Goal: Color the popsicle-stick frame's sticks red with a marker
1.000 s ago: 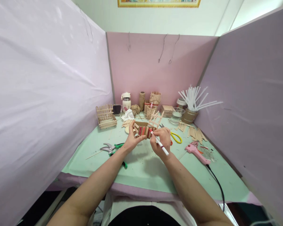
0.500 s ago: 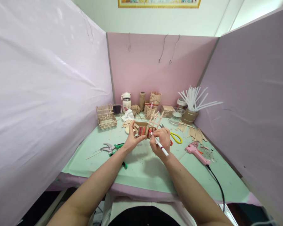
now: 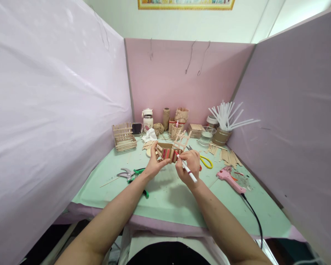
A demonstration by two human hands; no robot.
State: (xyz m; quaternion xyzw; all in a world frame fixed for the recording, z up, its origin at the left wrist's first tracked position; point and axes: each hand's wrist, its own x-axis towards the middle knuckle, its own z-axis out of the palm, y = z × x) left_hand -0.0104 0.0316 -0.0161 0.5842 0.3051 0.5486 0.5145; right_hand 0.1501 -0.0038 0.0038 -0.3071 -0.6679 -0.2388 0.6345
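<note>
My left hand (image 3: 155, 164) grips the left end of a small box made of craft sticks (image 3: 168, 154), thumb along its front. Red and plain wood stripes alternate on the box's front, and a lattice of thin sticks (image 3: 182, 138) rises at its right end. In my right hand (image 3: 189, 165) is a white marker (image 3: 189, 172), held like a pen. Its red tip meets the right part of the striped front. The box is tilted, held above the table, and my fingers hide its ends.
Green-handled pruning shears (image 3: 131, 175) lie left of my hands. Yellow-handled scissors (image 3: 206, 162) and a pink glue gun (image 3: 231, 179) with a black cord lie right. Behind are a stick basket (image 3: 124, 141), a glass bowl of water (image 3: 206, 137) and a tin of white glue sticks (image 3: 221, 136).
The marker and my right hand have shifted very slightly to the right along the striped front. My left hand and the box stay in place.
</note>
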